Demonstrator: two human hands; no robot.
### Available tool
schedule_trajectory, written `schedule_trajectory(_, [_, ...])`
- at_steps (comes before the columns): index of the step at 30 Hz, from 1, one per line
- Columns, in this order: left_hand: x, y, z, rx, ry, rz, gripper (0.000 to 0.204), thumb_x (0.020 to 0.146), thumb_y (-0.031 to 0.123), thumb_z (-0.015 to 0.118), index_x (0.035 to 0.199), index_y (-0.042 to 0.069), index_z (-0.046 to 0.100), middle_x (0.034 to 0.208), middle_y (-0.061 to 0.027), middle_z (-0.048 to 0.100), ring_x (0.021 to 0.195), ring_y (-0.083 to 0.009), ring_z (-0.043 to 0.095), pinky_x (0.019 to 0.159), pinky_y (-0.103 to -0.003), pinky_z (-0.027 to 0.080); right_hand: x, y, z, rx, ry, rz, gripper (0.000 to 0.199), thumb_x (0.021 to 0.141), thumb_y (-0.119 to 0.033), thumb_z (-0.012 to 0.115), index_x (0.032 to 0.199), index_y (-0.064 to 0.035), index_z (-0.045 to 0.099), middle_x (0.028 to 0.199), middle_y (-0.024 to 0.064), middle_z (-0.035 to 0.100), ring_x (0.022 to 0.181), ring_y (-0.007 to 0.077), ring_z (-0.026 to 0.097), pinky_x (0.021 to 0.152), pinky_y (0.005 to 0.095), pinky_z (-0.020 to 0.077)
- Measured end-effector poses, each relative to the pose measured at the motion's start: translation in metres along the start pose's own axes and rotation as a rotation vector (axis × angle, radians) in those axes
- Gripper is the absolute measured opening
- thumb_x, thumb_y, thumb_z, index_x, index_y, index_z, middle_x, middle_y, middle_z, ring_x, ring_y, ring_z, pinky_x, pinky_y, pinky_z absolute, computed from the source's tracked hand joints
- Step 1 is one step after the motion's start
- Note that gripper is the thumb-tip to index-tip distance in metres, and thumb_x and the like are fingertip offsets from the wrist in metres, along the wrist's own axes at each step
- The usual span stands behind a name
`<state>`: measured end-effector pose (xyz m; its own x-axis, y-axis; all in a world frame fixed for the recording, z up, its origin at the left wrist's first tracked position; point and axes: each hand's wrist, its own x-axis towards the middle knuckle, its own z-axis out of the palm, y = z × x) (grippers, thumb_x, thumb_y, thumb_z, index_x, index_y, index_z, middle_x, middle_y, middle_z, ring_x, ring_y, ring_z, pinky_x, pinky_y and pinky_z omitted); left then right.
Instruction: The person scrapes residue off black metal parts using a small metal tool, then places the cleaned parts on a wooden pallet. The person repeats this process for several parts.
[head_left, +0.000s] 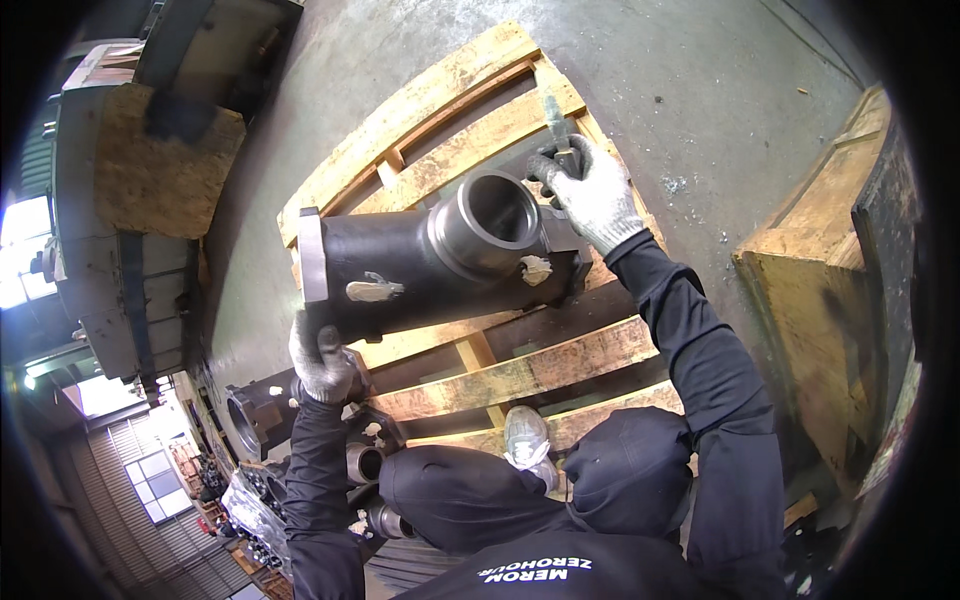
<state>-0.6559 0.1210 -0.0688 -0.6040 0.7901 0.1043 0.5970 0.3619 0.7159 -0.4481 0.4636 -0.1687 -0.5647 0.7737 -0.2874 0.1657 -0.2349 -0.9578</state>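
The black tee-shaped casting lies on the wooden pallet, steadied beneath by the clenched left hand. The right hand grips what seems a file; strokes should be kept level.

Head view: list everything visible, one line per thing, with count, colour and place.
Pipe fitting: one, black with a grey machined opening and pale patches, lying on the pallet.
Pallet: one, yellowish wood, on the floor.
Floor: grey concrete.
Crate: one, wooden, at right.
Metal parts: several, dark, lower left.
Shoe: one, grey, on the pallet.
Tool: one, slim, greyish, in the right hand.
Left hand: grey glove, under the fitting's flange end.
Right hand: grey glove, gripping the tool.
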Motion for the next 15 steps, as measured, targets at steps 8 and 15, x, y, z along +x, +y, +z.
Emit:
schedule_trajectory(8, [-0.036, -0.048, -0.009, -0.094, 0.215, -0.221, 0.047, 0.106, 0.011, 0.053, 0.15, 0.0, 0.041, 0.123, -0.0143, 0.062, 0.074, -0.0114, 0.06, 0.064, -0.023, 0.05, 0.005, -0.004, 0.055, -0.207, -0.237, -0.222, 0.035, 0.095, -0.033, 0.069, 0.112, -0.0028, 0.065, 0.101, 0.02, 0.072, 0.098, 0.0346, 0.069, 0.088, 0.0409, 0.0524])
schedule_trajectory(15, [-0.055, -0.093, -0.008, 0.24, 0.322, -0.291, 0.051, 0.103, 0.023, 0.059, 0.145, -0.004, 0.048, 0.136, -0.0264, 0.057, 0.125, -0.0378, 0.057, 0.108, -0.043, 0.043, -0.014, -0.018, 0.087, -0.563, -0.216, -0.535, 0.034, 0.083, -0.01, 0.069, 0.117, -0.0044, 0.065, 0.097, 0.0219, 0.072, 0.094, 0.0417, 0.069, 0.084, 0.0463, 0.0556])
